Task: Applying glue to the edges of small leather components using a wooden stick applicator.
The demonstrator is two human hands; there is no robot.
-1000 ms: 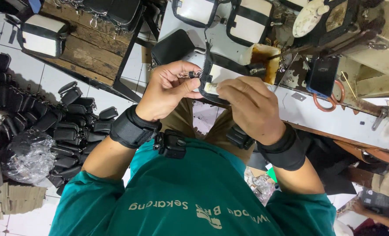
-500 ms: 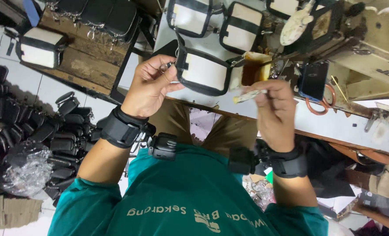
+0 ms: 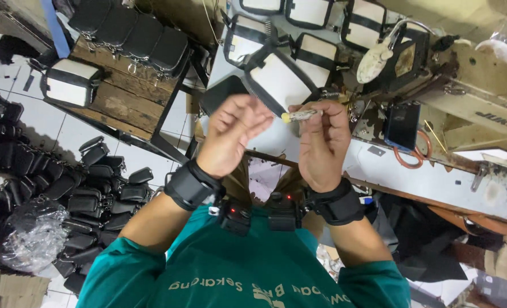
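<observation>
My left hand [image 3: 233, 134] is raised with its fingers curled, and the fingertips pinch the black zipper edge of a white pouch with black trim [image 3: 282, 80]. The pouch hangs tilted over the workbench [image 3: 436, 177]. My right hand [image 3: 322, 142] is level with the left, a little to its right. It grips a small stick-like tool with a yellowish tip [image 3: 299, 116], and the tip points at the pouch's lower corner. Black bands are strapped on both wrists.
More white pouches with black trim [image 3: 316, 54] lie in a row at the back of the bench, beside a dark phone [image 3: 402, 125]. A wooden table [image 3: 122, 105] at the left carries black pouches. Several black pouches [image 3: 88, 194] and a clear plastic bag [image 3: 31, 239] lie on the tiled floor.
Both hands have moved away from my chest and up over the bench. My right hand let go of the pouch and now holds the stick tool near it.
</observation>
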